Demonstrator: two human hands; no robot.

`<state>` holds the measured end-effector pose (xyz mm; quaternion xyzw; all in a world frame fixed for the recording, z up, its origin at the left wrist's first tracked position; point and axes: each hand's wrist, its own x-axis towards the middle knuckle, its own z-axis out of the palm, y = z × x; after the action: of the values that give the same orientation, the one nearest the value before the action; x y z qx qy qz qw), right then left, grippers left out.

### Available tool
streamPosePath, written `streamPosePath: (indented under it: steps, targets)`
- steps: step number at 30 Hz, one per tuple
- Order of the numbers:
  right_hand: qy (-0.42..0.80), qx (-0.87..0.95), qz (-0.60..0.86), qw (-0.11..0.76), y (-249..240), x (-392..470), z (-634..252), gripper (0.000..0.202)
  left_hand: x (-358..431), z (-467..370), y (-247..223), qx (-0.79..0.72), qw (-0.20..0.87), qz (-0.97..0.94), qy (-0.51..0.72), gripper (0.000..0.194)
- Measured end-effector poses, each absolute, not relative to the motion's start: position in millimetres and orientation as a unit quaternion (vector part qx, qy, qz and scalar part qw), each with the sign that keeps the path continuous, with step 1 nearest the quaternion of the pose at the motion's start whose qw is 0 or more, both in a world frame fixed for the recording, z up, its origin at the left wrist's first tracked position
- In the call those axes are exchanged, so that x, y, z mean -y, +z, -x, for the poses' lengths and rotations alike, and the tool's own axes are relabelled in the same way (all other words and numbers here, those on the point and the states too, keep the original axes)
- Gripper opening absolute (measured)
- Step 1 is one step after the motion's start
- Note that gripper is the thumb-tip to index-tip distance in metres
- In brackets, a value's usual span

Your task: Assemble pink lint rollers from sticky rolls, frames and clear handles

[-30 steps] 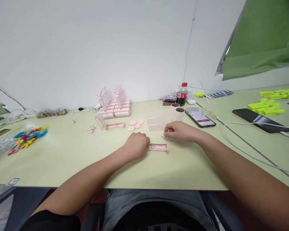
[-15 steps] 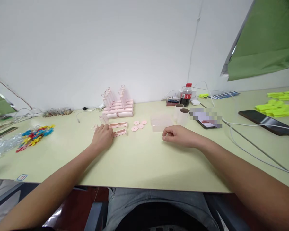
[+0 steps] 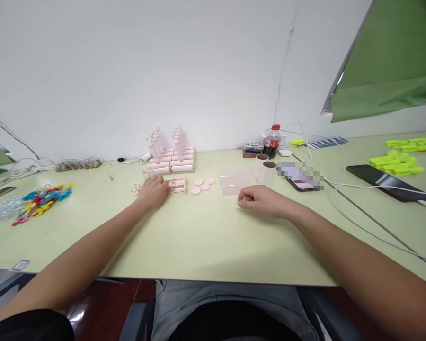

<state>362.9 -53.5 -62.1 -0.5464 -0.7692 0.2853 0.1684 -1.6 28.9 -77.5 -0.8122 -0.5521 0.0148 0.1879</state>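
Note:
My left hand (image 3: 154, 190) lies over the left end of two pink trays (image 3: 177, 184), which sit side by side. Its fingers are bent down and closed on the trays, with the fingertips hidden. Small pink heart-shaped rings (image 3: 136, 189) lie just left of that hand, and a pale tube (image 3: 149, 172) shows behind its fingers. Several pink discs (image 3: 196, 190) rest right of the trays. My right hand (image 3: 253, 198) rests on the table with curled fingers, nothing visible in them. Directly behind it are clear plastic boxes (image 3: 230, 184).
Pink boxes with upright tubes (image 3: 178, 148) stand by the wall. White cylinders (image 3: 269, 173), a cola bottle (image 3: 271, 141) and a phone (image 3: 300, 177) are at right. Cables (image 3: 358, 183) cross the right side. Colourful plastic pieces (image 3: 44, 201) lie at left.
The nearer pink tray has been pushed away from me and straightened against the other one, along with my left hand. My right hand stays put. The view has shifted slightly.

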Motion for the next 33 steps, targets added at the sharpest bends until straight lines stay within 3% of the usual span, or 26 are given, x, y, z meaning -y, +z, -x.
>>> streamPosePath:
  steps: [11, 23, 33]
  targets:
    - [0.284, 0.768, 0.549, 0.167, -58.9, 55.8, -360.8, 0.020, -36.3, 0.5, -77.1, 0.552, 0.210, 0.807, 0.016, 0.040]
    - [0.288, 0.768, 0.551, 0.151, -60.2, 55.3, -358.6, 0.021, -45.1, -0.2, -83.1, 0.550, 0.222, 0.805, -0.019, 0.030]
    - [0.297, 0.768, 0.548, 0.149, -61.6, 56.1, -358.6, 0.021, -61.4, -19.4, -60.6, 0.545, 0.121, 0.828, 0.055, 0.032]
